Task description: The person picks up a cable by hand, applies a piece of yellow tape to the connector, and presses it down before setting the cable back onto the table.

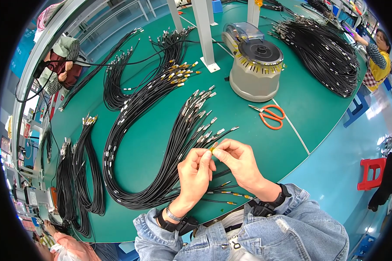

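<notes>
So the bench is a big green-topped thing, pretty crowded, in what looks like a busy workshop with a blue floor, a red stool off to the right and other people working at the far edges. Black cable bundles with metal terminals are looped all over the green top, plus a bigger heap of cables at the far right. There's a round grey tape dispenser in the middle and orange-handled scissors just in front of it. Both hands meet right over the near edge of the bench: the left hand and right hand have their fingers pinched shut on the tip of one thin black cable, which shows a small yellowish bit right between the fingertips. The rest of that cable is mostly hidden under the hands. A few loose cables with yellow-wrapped ends lie just below the wrists.
</notes>
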